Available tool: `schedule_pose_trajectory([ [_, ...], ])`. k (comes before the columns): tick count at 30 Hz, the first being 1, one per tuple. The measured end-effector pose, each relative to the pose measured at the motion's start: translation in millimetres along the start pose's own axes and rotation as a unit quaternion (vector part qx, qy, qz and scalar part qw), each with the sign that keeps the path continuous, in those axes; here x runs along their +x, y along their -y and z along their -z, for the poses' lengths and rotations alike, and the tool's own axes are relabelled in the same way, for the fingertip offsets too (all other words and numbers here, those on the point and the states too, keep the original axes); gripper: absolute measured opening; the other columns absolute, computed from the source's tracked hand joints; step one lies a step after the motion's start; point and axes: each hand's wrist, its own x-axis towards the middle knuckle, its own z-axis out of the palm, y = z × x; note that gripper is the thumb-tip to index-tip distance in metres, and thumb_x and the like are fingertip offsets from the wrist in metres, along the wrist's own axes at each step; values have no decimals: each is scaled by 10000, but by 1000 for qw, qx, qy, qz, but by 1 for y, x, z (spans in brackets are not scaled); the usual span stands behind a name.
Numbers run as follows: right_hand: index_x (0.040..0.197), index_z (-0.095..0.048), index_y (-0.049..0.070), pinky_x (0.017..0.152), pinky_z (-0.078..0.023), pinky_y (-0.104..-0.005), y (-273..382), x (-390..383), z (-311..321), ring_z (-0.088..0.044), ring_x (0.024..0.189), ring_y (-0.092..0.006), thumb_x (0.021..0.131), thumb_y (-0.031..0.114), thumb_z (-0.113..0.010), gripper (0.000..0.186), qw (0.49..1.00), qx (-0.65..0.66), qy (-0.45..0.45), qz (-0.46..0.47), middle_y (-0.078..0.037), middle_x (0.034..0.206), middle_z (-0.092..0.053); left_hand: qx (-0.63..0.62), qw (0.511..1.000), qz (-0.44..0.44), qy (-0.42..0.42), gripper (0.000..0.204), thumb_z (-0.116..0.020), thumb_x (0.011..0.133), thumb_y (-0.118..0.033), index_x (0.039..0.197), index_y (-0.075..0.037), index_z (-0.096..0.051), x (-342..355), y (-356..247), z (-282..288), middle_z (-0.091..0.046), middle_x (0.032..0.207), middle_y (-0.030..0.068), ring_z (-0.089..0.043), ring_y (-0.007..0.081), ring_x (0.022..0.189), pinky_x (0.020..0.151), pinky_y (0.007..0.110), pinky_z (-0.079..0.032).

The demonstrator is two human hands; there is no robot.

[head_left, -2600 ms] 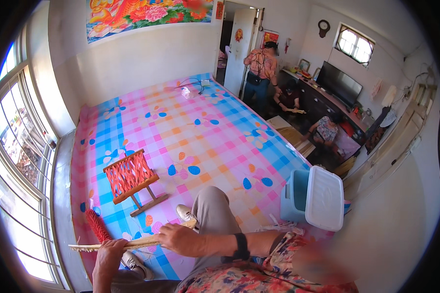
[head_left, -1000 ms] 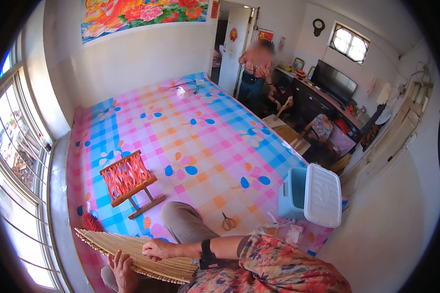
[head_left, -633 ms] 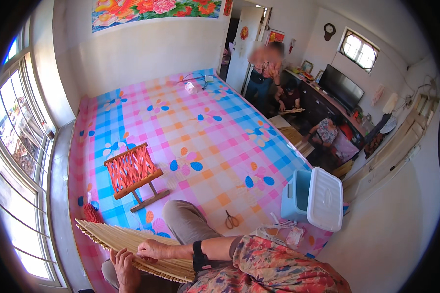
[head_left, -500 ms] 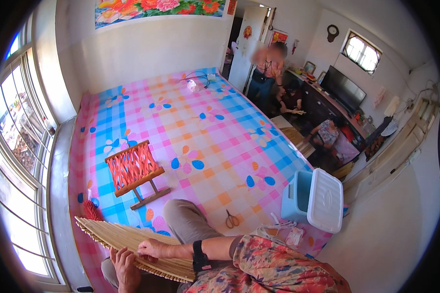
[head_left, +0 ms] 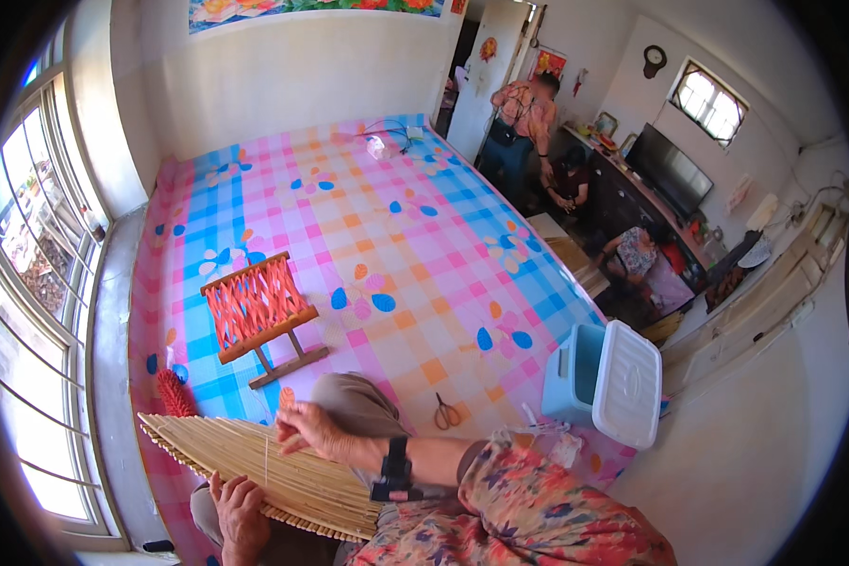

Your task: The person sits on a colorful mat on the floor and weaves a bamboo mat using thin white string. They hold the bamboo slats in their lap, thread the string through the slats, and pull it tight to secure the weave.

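Observation:
A fan-shaped mat of pale stalks laid side by side [head_left: 255, 453] rests across my lap, tilted. My left hand [head_left: 240, 514] grips its near edge, fingers curled over the rim. Above the mat, my right hand [head_left: 307, 429] is raised with its fingers pinched together. A thin pale thread [head_left: 266, 464] runs up from the stalks toward those fingers; its upper end is hard to make out. Around my right wrist sits a black strap with a small block [head_left: 396, 472].
A wooden folding stool with red webbing [head_left: 259, 307] stands on the checked sheet [head_left: 415, 311]. Scissors [head_left: 445, 412] lie right of my knee. A blue tub [head_left: 575, 373] with its white lid [head_left: 629, 382] is at the right. Several people work beyond the sheet's far right edge.
My right hand has lifted up off the mat, and a thread now shows beneath it. My left hand keeps its place on the near edge. The view has shifted slightly.

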Motion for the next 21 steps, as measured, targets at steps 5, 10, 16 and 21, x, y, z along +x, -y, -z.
schedule_pose_trajectory([
  [5,996,-561,48,698,-605,-386,29,-4,-7,-667,729,-194,991,283,-544,235,992,121,28,11,-71,829,-632,6,1000,-4,5,273,-574,629,20,887,-58,-616,15,-2,-5,-631,951,82,-568,329,1100,1126,600,-229],
  [10,999,-574,83,577,-575,-412,39,21,3,-610,583,-165,980,255,-565,174,984,174,41,2,-41,743,-597,4,1000,-10,19,304,-576,606,32,894,-59,-614,19,-4,3,-635,959,89,-561,338,1112,1126,603,-227],
  [16,976,-614,94,381,-274,-218,123,40,64,-349,446,-38,963,205,-581,117,971,90,-79,207,55,613,-427,-2,997,28,70,317,-594,605,31,906,-66,-615,13,0,12,-634,991,80,-559,308,1147,1138,580,-225],
  [21,1008,-627,38,405,-303,-193,126,13,75,-373,479,-26,972,234,-610,200,975,-95,-93,177,46,676,-471,-18,997,22,74,353,-604,630,52,963,-64,-617,18,1,17,-626,1104,83,-522,297,1237,1161,545,-216],
])
